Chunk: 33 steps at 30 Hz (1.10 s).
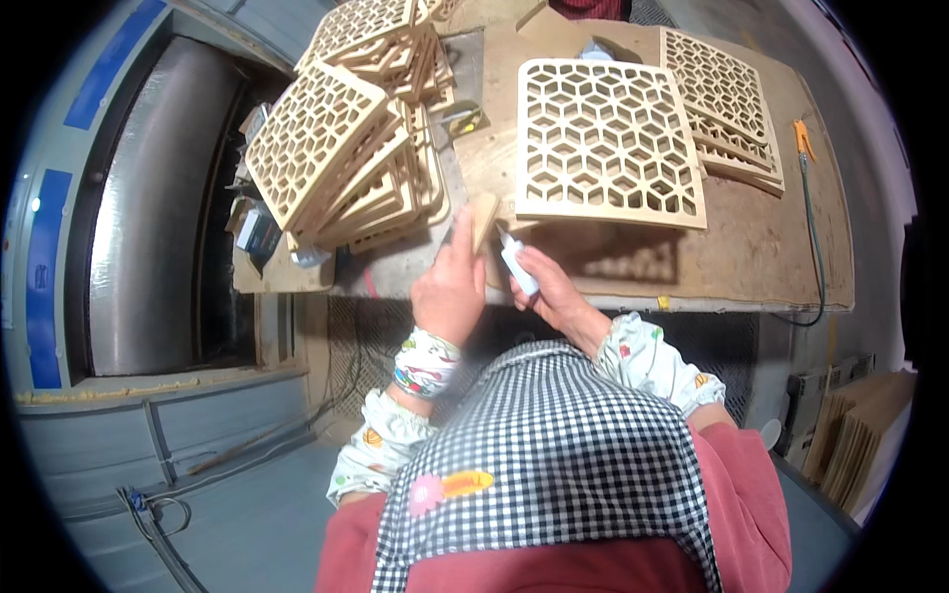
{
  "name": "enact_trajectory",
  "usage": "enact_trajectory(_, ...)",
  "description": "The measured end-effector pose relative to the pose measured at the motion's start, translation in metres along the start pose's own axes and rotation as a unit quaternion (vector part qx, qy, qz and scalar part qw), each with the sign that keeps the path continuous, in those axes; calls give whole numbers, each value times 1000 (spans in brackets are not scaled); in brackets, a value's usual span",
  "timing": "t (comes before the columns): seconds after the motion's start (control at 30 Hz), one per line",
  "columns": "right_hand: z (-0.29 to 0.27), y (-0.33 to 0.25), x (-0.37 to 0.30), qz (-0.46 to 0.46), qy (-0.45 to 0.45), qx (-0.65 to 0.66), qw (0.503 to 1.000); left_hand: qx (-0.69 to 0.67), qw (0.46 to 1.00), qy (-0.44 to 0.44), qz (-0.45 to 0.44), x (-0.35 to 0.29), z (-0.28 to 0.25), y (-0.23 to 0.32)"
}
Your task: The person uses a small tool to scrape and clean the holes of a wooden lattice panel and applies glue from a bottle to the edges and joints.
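Note:
Near the table's front edge, my left hand [451,292] grips a small flat piece of light wood [484,219] that sticks up past the fingers. Just to its right, my right hand [556,291] is closed around a white squeeze bottle [518,265]. The bottle's thin dark nozzle points up and left, close to the wood piece; whether it touches, I cannot tell. Beyond both hands, a wooden lattice panel [609,143] with a hexagon-and-star cut-out pattern rests on the table, its near edge raised and casting a patterned shadow.
Lattice panels [316,138] are piled unevenly at the left, with more panels [720,94] stacked at the far right. A yellow-and-black tool [463,121] lies beside the left pile. An orange air gun [804,141] with a green hose hangs over the right side. A metal roller [168,208] stands left.

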State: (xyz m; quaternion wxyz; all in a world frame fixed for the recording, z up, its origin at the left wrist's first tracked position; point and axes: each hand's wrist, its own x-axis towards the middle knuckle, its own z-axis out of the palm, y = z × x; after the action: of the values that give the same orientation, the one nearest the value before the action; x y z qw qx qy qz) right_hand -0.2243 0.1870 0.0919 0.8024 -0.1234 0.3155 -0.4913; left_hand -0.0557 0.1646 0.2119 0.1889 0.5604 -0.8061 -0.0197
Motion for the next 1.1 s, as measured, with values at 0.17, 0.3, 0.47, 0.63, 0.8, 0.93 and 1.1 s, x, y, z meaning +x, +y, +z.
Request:
enact_trajectory(0.17,5,-3,-1,-40,-6,-82,996,-5,996,-82,-36,-9,13,-4)
enact_trajectory(0.3,6,-1,-2,-64,9,-112,992,-14,996,91,10,-8,4,-8)
enact_trajectory(0.47,6,2,-2,-65,24,-155,986,64,995,-65,-38,-14,17,-22)
enact_trajectory(0.63,7,-1,-9,-94,46,-182,978,-309,896,11,-319,-43,21,-85)
enact_trajectory(0.8,17,-8,-24,-173,61,-190,965,-582,582,-52,-565,-106,73,-220)
enact_trajectory(0.93,25,-11,-41,-181,98,-293,934,-602,520,20,-605,-108,96,-341)
enact_trajectory(1.1,44,-4,-50,-195,117,-304,925,-693,486,242,-475,-71,87,-429)
